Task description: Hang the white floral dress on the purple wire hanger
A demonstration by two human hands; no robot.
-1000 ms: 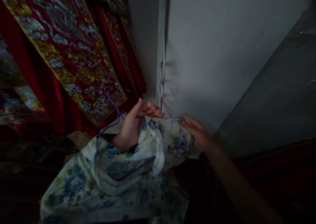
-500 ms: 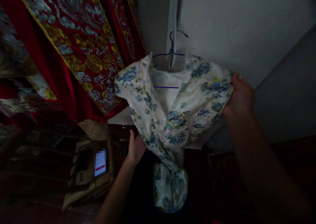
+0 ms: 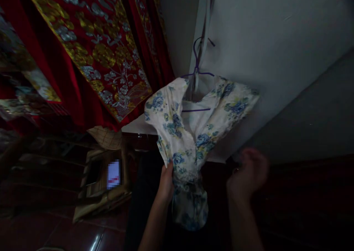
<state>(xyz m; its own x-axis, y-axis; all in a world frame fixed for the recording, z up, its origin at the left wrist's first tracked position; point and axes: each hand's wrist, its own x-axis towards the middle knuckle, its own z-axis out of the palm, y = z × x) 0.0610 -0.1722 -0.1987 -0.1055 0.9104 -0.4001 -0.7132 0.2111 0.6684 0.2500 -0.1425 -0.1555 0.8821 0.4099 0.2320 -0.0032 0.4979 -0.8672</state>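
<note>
A white blouse [image 3: 182, 133] printed with blue flowers and green leaves hangs on a purple clothes hanger [image 3: 197, 68] against the wall. Its front falls open in a V, and the lower part is gathered and bunched. My left hand [image 3: 166, 182] pinches the blouse's left side edge near the waist, thumb in front. To the right of the cloth, apart from it, my right hand [image 3: 249, 173] is in the air. Its fingers look bent but are smeared by motion, and I see no cloth in it.
Red cloth [image 3: 107, 55] embroidered in gold and silver hangs at the upper left. Below it stands a wooden chair [image 3: 102, 203] with a lit phone [image 3: 113, 174] on its seat. A pale strap [image 3: 206, 26] runs down the wall by the hanger hook.
My right hand has let go of the blouse's right sleeve and dropped lower. My left hand, previously open against the side, now grips its edge. The blouse's right side hangs narrower.
</note>
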